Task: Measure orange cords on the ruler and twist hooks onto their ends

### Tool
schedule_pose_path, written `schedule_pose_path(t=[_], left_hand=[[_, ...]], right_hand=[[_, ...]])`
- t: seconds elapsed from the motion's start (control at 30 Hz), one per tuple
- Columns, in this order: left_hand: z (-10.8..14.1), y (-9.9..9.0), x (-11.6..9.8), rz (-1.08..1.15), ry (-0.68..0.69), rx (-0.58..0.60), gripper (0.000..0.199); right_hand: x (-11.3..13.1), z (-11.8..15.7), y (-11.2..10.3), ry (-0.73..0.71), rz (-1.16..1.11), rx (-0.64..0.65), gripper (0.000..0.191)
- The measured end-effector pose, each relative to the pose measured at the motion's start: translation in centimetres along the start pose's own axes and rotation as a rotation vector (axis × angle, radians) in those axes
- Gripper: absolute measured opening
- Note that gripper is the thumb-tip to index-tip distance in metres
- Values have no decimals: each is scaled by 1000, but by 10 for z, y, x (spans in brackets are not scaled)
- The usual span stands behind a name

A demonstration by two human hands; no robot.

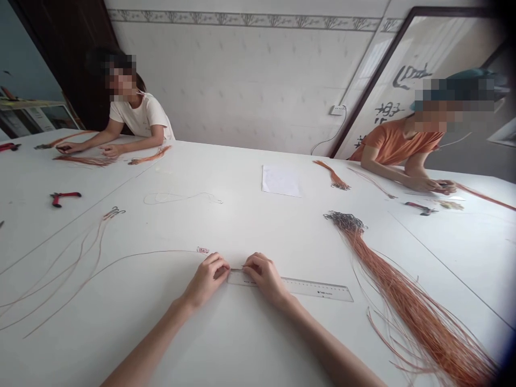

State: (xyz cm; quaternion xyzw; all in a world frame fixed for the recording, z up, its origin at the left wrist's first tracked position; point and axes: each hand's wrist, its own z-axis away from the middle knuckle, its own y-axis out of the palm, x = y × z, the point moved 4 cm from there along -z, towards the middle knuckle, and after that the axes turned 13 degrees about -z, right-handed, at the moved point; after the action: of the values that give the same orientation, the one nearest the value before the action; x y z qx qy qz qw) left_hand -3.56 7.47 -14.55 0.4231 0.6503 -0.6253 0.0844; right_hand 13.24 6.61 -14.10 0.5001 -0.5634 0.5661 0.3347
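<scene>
My left hand [207, 279] is closed in a pinch on a thin orange-brown fishing line [149, 252], whose long tail curves away over the table to the left. Opposite it, my right hand [264, 274] pinches the short stretch of the same line that spans the small gap between my fingertips. Whether a hook sits in the fingers is hidden. Under both hands lies a clear plastic ruler [318, 288], the line held along its top edge near the left end. A small red-and-white label [202, 250] rests just beyond my left hand.
A thick bundle of orange lines [403, 290] with dark fishing hooks [345, 220] lies at right. Several hooked lines [99, 231] and red-handled pliers [64, 198] are at left. White paper [281, 180] lies ahead. Two co-workers [141, 115] [399, 142] sit across the table.
</scene>
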Motion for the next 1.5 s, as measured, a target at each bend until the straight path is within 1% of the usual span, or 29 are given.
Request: schedule_pose_path(t=[0.43,0.87,1.5], left_hand=[[0,-2,-2,-20,-26,13,15],[1,-2,-5,-11,-21,16,15],[1,-4,-8,-38,-9,2,17]], right_hand=[[-3,0,3,-11,23,25,13],[-3,0,3,-65,48,27,13],[0,2,3,-61,55,30,13]])
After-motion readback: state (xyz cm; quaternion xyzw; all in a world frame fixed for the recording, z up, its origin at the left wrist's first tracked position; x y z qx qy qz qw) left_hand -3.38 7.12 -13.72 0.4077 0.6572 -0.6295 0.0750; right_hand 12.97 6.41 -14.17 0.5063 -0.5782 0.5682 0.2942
